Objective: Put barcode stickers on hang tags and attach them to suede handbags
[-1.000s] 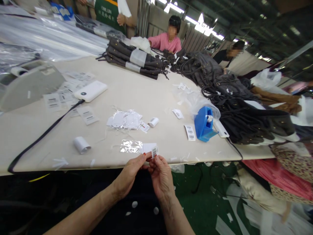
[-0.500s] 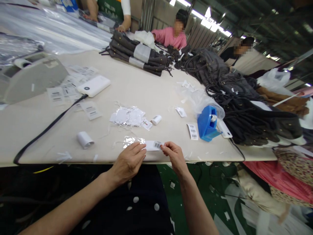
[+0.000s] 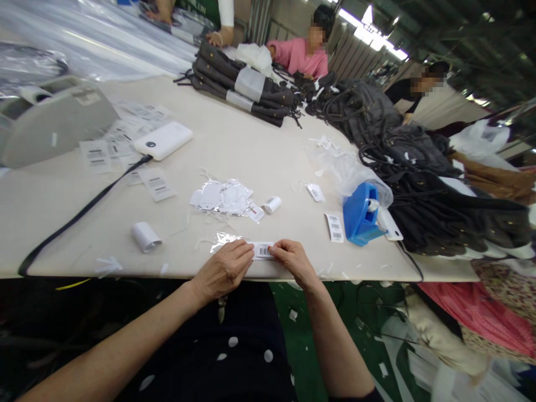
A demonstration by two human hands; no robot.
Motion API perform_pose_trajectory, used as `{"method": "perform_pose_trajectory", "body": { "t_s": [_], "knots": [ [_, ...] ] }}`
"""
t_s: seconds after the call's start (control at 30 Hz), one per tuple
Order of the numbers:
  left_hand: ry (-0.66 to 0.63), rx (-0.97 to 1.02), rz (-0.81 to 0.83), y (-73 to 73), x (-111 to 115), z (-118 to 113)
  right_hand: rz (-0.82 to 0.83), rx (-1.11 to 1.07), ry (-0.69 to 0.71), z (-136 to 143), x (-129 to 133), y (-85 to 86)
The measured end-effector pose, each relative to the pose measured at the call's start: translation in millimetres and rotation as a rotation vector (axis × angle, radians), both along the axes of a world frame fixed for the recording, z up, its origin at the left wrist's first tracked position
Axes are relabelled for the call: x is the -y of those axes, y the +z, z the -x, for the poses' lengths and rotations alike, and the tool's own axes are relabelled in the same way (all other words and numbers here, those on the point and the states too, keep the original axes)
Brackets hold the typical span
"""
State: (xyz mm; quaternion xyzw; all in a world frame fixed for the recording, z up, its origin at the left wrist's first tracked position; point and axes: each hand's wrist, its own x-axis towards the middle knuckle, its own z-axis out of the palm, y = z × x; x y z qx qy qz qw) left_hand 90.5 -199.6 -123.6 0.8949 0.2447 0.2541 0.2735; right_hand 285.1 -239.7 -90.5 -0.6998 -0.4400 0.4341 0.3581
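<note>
At the table's front edge, my left hand [image 3: 226, 267] presses a white hang tag [image 3: 256, 258] against the tabletop, its fingers together over the tag's left part. A barcode sticker [image 3: 264, 251] lies on the tag, and my right hand [image 3: 293, 258] pinches at its right end with thumb and forefinger. Whether the sticker is stuck down fully, I cannot tell. Clear plastic [image 3: 224, 240] shows just beyond my left fingers. Farther in is a pile of white tags in clear plastic [image 3: 224, 196], with a curled barcode strip [image 3: 273, 205] beside it.
To the right stand a blue tape dispenser [image 3: 360, 215] and a barcode label strip [image 3: 335, 228]. A white power bank [image 3: 164, 140] with a black cable, a white roll [image 3: 146, 237] and a grey dispenser [image 3: 58, 120] lie left. Dark garments [image 3: 456, 212] are heaped right; co-workers are behind.
My right hand has come slightly left, nearer my left hand, and the barcode sticker now sits farther left on the tag. The camera view has shifted a little.
</note>
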Motion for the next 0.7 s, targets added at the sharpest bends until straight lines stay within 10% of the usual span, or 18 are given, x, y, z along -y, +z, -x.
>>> {"method": "perform_pose_trajectory", "body": {
  "t_s": [0.7],
  "knots": [
    [-0.011, 0.070, 0.040, -0.7, -0.7, 0.7, 0.107, 0.085, 0.040, 4.6, -9.3, 2.6]
  ]
}}
